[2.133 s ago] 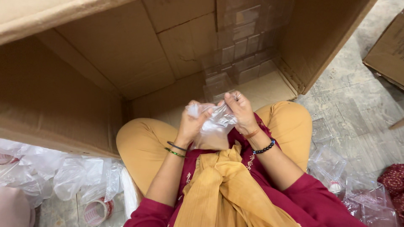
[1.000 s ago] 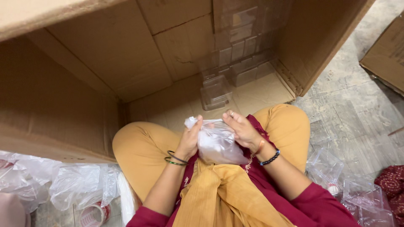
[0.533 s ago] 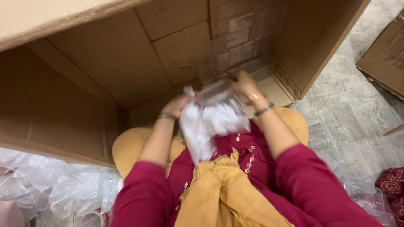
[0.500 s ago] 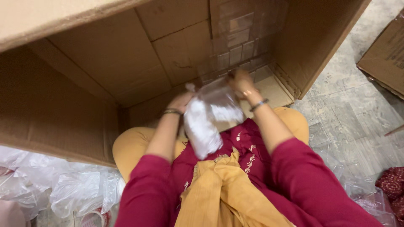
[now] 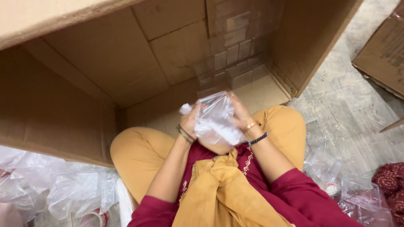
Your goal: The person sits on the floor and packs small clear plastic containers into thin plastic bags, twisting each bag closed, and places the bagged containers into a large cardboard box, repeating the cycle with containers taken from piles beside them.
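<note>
Between the two raised hands, just above the lap, sits a clear plastic bag [image 5: 216, 120], crumpled and cloudy white toward its lower end, with a small twisted corner poking out at its upper left. On its left side the left hand [image 5: 191, 122] closes its grip around the film, fingers curled into the plastic; on its right side the right hand [image 5: 240, 114] presses against the bag with fingers wrapped over its top edge, so both hands have hold of the same bag. Thin bangles [image 5: 184, 133] circle the left wrist, and a gold bangle with a dark beaded bracelet [image 5: 257, 138] circles the right. Nearer than the bag lie maroon sleeves and a mustard scarf [image 5: 219, 189] knotted at the chest, and mustard trousers [image 5: 134, 155] cover the crossed knees on either side. Just beyond the hands stands a large open cardboard box [image 5: 160, 63] tipped on its side, its mouth facing the person, with a stack of small clear packets [image 5: 235, 54] against its far right wall. On the floor at near left lies a heap of empty clear bags [image 5: 54, 185], and more loose bags [image 5: 336, 176] lie at near right beside a dark red patterned cloth [image 5: 389, 185]. Another cardboard box [image 5: 383, 54] sits at far right on the grey stone floor [image 5: 349, 113].
</note>
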The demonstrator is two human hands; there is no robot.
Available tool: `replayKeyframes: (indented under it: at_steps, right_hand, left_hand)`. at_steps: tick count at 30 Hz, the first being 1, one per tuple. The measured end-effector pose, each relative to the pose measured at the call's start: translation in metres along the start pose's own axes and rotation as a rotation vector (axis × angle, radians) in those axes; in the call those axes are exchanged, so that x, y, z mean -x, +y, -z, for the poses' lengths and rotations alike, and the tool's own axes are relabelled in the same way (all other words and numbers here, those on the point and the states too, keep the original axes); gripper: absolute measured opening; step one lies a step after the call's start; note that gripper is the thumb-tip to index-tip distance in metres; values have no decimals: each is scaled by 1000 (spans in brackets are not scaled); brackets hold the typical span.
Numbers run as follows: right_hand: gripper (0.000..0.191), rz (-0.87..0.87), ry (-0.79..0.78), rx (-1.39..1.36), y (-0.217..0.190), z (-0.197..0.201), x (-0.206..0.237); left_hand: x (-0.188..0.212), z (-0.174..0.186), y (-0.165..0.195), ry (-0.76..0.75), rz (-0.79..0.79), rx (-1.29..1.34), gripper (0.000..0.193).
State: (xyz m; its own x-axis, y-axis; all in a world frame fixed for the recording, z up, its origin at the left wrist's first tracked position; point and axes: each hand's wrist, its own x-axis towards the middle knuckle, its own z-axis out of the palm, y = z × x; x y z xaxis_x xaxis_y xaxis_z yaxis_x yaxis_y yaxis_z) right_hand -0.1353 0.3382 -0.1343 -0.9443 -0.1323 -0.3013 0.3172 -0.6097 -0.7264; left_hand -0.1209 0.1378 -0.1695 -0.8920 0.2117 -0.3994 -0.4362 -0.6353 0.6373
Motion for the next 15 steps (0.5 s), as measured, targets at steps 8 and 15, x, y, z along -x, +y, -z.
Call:
replayKeyframes:
  at_steps: [8, 15]
  right_hand:
    - [11, 58, -276, -34, 52, -60, 45]
    - [28, 365, -178, 1372, 100, -35, 26]
  left_hand:
    - [86, 70, 14, -492, 323, -10, 54]
    - [256, 172, 94, -99, 144, -18, 77]
